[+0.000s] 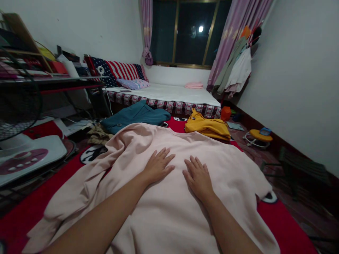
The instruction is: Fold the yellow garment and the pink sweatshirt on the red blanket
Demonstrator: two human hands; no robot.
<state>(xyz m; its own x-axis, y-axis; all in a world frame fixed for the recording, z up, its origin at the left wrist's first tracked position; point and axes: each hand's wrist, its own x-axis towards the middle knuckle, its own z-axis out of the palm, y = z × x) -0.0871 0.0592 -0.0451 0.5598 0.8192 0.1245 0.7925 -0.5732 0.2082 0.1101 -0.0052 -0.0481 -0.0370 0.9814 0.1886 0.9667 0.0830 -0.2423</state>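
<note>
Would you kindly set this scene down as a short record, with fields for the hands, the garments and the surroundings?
Left hand: open, palm down on the pale pink top
Right hand: open, palm down on the same top, apart from the left hand
Pale pink top: spread over a red patterned cloth, left-side sleeve creased
Beyond the top: teal garment to the left, yellow garment to the right
Background: bed, window, purple curtains
Right side: round yellow stool
</note>
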